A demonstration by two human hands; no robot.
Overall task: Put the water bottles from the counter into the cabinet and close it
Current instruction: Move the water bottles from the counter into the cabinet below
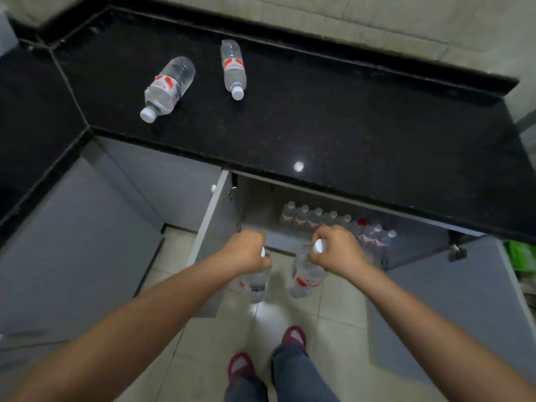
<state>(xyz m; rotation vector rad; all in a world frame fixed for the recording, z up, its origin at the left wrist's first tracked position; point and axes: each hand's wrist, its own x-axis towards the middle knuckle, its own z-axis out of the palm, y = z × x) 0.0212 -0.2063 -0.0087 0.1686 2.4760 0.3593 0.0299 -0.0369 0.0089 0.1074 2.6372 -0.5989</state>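
My left hand (249, 252) grips the neck of a clear water bottle (256, 284) that hangs upright below it. My right hand (336, 248) holds a second water bottle (306, 278) by its white cap. Both hang in front of the open cabinet (255, 198), just outside its mouth. Inside stands a row of several bottles (316, 217) with white caps. Two more bottles lie on their sides on the black counter (348, 111): one at the left (168, 88), one further back (233, 68).
The cabinet's left door (208, 227) swings open toward me; the right door (452, 300) is open too. Pale floor tiles and my two feet (269, 352) are below. Something green (522, 253) sits at the far right edge.
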